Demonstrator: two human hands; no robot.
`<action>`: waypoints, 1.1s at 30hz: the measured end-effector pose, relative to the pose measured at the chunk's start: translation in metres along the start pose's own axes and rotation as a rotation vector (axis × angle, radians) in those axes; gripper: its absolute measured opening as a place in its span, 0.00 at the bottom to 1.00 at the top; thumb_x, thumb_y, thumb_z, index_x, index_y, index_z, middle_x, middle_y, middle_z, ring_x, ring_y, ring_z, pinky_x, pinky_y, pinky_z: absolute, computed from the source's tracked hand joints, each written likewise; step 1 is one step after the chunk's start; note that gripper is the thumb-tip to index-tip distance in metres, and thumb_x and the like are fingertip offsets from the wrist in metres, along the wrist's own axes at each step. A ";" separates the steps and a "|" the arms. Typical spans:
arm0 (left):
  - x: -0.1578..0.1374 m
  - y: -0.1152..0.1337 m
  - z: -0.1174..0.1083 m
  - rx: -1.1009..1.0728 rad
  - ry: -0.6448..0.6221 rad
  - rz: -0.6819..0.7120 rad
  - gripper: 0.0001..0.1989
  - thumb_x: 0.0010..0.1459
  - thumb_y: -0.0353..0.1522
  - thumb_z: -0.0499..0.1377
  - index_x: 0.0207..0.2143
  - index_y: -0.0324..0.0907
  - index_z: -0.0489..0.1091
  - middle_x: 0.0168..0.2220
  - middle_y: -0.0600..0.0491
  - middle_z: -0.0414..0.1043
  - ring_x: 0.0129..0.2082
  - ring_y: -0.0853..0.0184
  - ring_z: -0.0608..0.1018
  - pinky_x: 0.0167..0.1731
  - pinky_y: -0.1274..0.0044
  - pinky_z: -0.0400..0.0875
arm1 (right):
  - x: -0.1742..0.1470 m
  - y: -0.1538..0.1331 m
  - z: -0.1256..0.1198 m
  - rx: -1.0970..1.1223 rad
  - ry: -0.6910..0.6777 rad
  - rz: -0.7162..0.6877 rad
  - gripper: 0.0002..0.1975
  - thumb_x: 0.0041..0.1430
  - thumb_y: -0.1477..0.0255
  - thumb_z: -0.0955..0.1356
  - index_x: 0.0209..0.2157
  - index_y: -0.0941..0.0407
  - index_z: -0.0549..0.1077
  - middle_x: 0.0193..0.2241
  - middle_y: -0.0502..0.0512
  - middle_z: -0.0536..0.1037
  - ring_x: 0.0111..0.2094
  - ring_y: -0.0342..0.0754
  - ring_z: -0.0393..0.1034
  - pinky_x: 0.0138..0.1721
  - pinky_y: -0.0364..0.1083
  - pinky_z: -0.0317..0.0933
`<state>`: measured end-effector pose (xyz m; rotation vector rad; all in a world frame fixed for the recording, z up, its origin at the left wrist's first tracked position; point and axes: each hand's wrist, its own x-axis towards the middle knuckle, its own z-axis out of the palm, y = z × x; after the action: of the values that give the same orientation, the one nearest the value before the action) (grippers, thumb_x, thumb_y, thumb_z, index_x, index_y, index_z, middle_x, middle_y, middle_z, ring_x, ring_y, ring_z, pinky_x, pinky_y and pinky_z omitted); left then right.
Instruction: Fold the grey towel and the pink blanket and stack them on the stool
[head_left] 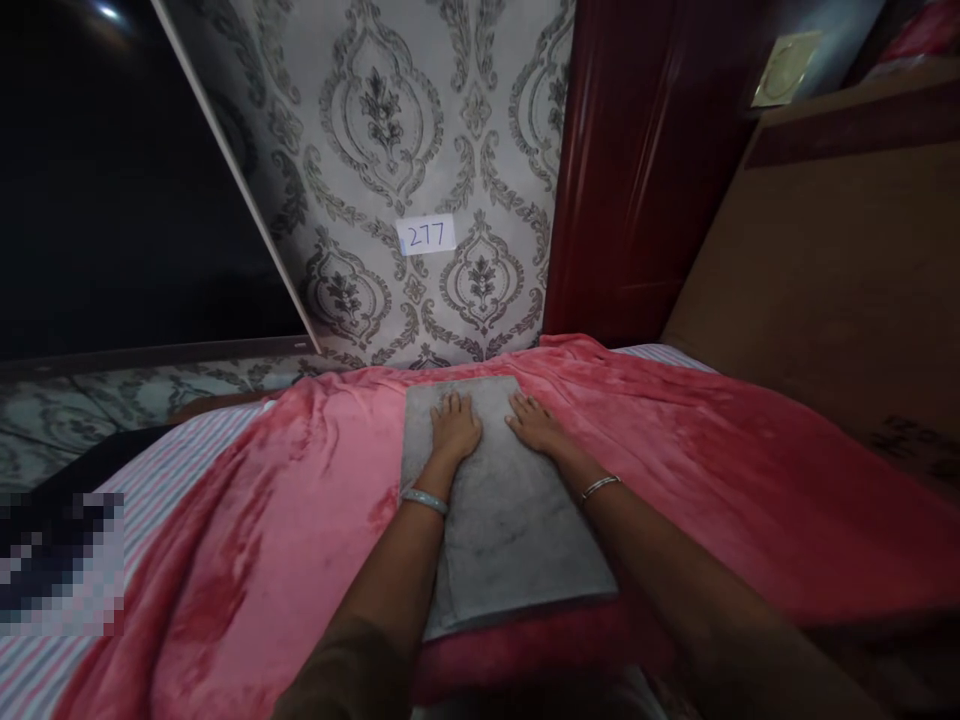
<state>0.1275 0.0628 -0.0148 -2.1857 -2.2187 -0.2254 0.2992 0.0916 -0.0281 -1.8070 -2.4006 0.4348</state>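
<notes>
Dim light, one glare spot on the screen (pixel 127 190).

Grey cloth (pixel 517 540), pinkish-red blanket (pixel 315 510)
The wallpaper (pixel 420 180) shows grey damask on paler grey; the sheet (pixel 191 450), pink-and-blue stripes.

The grey cloth (pixel 517 530) is matt, softly napped; the red blanket (pixel 322 500) is plush with a faint sheen; the striped sheet (pixel 187 450) is flat, matt cloth; the dark red panel (pixel 622 150) gleams like lacquered wood; the screen (pixel 127 180) is glossy; the label (pixel 427 246) looks like paper.
</notes>
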 end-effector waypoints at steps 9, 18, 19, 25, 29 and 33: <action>-0.015 0.002 -0.036 -0.050 -0.087 0.060 0.27 0.67 0.38 0.43 0.65 0.43 0.59 0.70 0.42 0.54 0.70 0.53 0.56 0.64 0.51 0.53 | -0.073 0.006 -0.013 -0.011 0.036 -0.008 0.31 0.69 0.64 0.53 0.71 0.58 0.50 0.71 0.60 0.48 0.71 0.58 0.40 0.66 0.62 0.47; -0.111 0.009 -0.014 0.011 -0.034 0.308 0.30 0.68 0.40 0.43 0.69 0.40 0.52 0.72 0.44 0.49 0.72 0.57 0.51 0.69 0.60 0.45 | -0.109 -0.033 0.024 -0.039 0.196 -0.165 0.30 0.69 0.67 0.53 0.70 0.57 0.53 0.71 0.57 0.50 0.71 0.57 0.41 0.68 0.62 0.41; -0.114 0.009 -0.012 0.020 -0.032 0.306 0.30 0.69 0.40 0.43 0.69 0.40 0.51 0.72 0.44 0.48 0.72 0.57 0.50 0.69 0.60 0.45 | -0.110 -0.031 0.025 -0.041 0.196 -0.163 0.30 0.70 0.66 0.53 0.70 0.57 0.53 0.71 0.57 0.50 0.71 0.57 0.41 0.67 0.62 0.41; -0.110 0.008 -0.011 0.025 -0.035 0.303 0.30 0.69 0.41 0.42 0.70 0.39 0.50 0.72 0.44 0.47 0.72 0.57 0.49 0.69 0.60 0.44 | -0.123 -0.005 0.027 -0.034 0.161 -0.168 0.32 0.70 0.58 0.55 0.71 0.54 0.51 0.72 0.55 0.46 0.72 0.59 0.37 0.68 0.59 0.42; -0.109 0.008 -0.010 0.017 -0.032 0.302 0.30 0.69 0.41 0.43 0.70 0.41 0.50 0.72 0.45 0.47 0.72 0.57 0.49 0.69 0.60 0.43 | -0.143 0.017 0.035 -0.026 0.131 -0.163 0.32 0.69 0.61 0.54 0.72 0.54 0.48 0.73 0.54 0.44 0.72 0.57 0.38 0.68 0.61 0.39; -0.108 0.009 -0.016 0.004 -0.079 0.295 0.31 0.69 0.42 0.43 0.70 0.40 0.49 0.73 0.45 0.44 0.72 0.57 0.48 0.69 0.61 0.43 | -0.161 0.041 0.042 0.015 0.127 -0.194 0.32 0.69 0.61 0.54 0.71 0.54 0.49 0.72 0.53 0.47 0.72 0.55 0.37 0.68 0.60 0.42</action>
<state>0.1373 -0.0460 -0.0103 -2.5214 -1.8923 -0.1296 0.3725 -0.0584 -0.0663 -1.5260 -2.4460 0.3079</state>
